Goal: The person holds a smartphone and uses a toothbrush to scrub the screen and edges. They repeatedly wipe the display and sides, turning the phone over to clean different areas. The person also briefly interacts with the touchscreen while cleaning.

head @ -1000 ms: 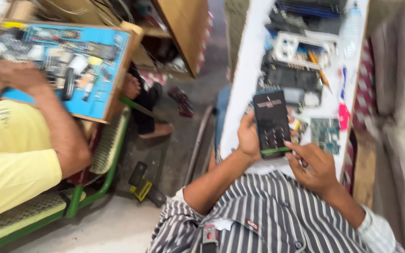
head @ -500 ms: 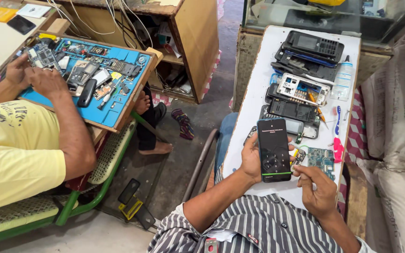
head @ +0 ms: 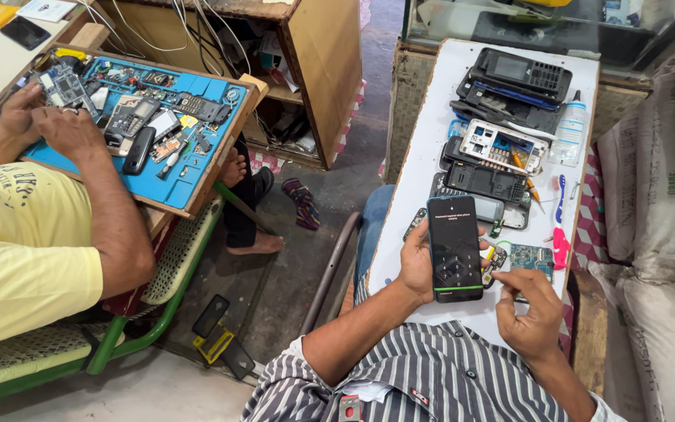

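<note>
My left hand point(head: 414, 262) grips a black smartphone point(head: 455, 248) upright over the white board point(head: 447, 117) on my lap; its screen is lit with a dark pattern display. My right hand point(head: 530, 314) hovers just right of the phone, fingers curled, index finger pointing toward the phone's lower edge, holding nothing that I can see. A small green circuit board point(head: 531, 259) lies on the white board just above my right hand.
Several opened phones and parts point(head: 501, 156), a white bottle point(head: 570, 129) and a pink toothbrush point(head: 559, 234) lie on the board. A person in a yellow shirt point(head: 17, 242) at left works over a blue mat point(head: 173, 172). White sacks point(head: 658, 195) stand at right.
The view has steadied and dropped lower, showing more of both work surfaces. My left hand keeps the phone; my right hand has shifted slightly lower right of it.
</note>
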